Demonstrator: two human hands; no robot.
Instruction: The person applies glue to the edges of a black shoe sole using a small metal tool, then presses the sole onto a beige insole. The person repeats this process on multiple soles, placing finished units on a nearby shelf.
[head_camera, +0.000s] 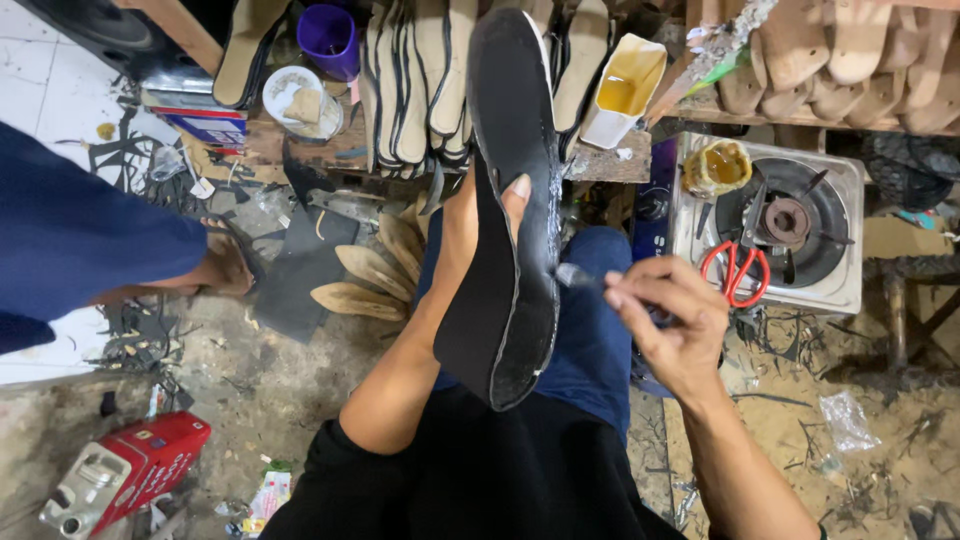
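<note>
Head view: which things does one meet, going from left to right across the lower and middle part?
Red can → left hand → black sole → right hand → red scissors → gas stove.

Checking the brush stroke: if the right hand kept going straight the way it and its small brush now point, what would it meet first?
The right hand points left, and its brush tip already sits at the black sole, so the sole's glossy edge comes first. Depth looks close but isn't certain.

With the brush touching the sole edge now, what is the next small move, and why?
Probably draw the brush further along the rim of the sole. The right hand has its tip at the edge, which shines wet there, and the left hand holds the sole up from behind.
</note>
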